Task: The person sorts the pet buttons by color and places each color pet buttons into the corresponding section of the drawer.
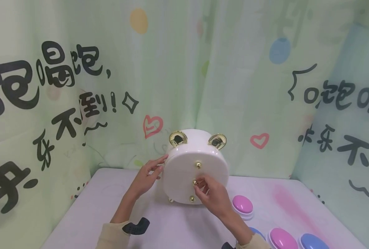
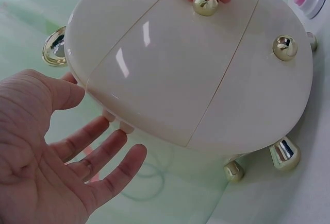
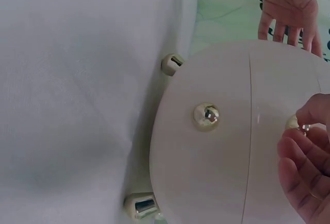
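- White box (image 1: 178,178) stands upright on table (image 1: 109,200), gold ears (image 1: 178,139) on top, knob side facing the person.
- Two thin seams (image 3: 251,105) split the face into three panels (image 2: 154,59), one gold knob each; panels look flush.
- Right hand (image 1: 214,194): pinching middle knob (image 2: 205,6) between thumb and fingers.
- Left hand (image 1: 146,179): fingers straight and spread, thumb apart, at box's left side; fingertips seem to touch, pressure can't tell.
- Top knob (image 1: 198,165) and bottom knob (image 1: 192,199) untouched.
- Buttons (image 1: 242,204) on table, right of box and nearer the person.
- Judgement: knob is small, round and shiny, so likely slippery; better to pinch behind the bulge than on its front.
- Any pull should run straight out from the face; a sideways tug could jam the panel or twist the box.
- Left palm laid flat would probably brace better than fingertips, since the box may slide or tip forward.
- Slow, even force seems safest; spare right fingers best clear of bottom knob.
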`<state>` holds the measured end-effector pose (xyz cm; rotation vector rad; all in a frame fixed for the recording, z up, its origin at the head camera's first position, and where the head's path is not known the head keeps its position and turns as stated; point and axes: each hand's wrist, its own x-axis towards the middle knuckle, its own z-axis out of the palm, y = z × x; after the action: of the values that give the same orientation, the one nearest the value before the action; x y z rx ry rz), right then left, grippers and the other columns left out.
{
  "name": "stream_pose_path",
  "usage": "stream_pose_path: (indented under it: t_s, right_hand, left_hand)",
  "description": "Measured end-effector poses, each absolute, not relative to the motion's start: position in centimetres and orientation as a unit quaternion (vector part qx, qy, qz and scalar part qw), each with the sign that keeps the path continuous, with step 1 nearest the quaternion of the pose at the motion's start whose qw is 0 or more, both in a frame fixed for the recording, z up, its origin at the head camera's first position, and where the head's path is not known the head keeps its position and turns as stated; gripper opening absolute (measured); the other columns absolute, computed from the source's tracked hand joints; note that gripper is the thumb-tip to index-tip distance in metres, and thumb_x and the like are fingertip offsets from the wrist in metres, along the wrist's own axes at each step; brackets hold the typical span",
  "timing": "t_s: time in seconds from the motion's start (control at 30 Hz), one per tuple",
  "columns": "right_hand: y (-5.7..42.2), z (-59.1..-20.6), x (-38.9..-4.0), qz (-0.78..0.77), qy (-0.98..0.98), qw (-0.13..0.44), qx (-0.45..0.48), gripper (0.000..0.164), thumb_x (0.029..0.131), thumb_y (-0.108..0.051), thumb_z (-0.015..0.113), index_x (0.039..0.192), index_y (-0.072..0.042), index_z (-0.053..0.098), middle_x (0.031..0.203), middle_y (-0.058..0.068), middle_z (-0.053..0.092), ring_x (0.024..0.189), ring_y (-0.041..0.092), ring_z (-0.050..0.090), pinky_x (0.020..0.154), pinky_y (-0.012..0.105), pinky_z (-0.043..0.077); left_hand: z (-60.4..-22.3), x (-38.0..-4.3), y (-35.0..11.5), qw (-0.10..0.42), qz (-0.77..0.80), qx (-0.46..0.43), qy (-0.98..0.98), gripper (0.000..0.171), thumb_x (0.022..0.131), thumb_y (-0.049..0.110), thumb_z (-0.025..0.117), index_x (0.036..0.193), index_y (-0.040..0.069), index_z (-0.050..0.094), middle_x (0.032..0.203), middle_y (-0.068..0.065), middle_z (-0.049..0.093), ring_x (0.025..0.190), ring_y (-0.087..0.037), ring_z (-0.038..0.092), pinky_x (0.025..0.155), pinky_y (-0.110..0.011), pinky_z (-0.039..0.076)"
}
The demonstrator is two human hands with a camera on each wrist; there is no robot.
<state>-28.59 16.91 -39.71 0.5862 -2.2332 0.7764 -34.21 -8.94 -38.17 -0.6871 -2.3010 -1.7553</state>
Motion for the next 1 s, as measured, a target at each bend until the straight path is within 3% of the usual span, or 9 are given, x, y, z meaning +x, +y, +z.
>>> stream_pose_path:
  t_s: [1.0]
  right_hand:
    - [16.5, -40.9, -29.5, 0.322, -0.851, 0.339, 0.239, 0.032, 0.079, 0.005, 0.081, 0.100, -0.010, 0.062, 0.079, -0.006, 0.066, 0.066, 0.001, 0.059, 0.057, 0.020, 0.054]
  left_hand:
    - [-38.2, -34.3, -8.9, 0.089, -0.585, -0.227, -0.774, 0.043, 0.105, 0.016, 0.058, 0.147, 0.024, 0.058, 0.138, -0.012, 0.059, 0.114, -0.029, 0.063, 0.085, -0.040, 0.061]
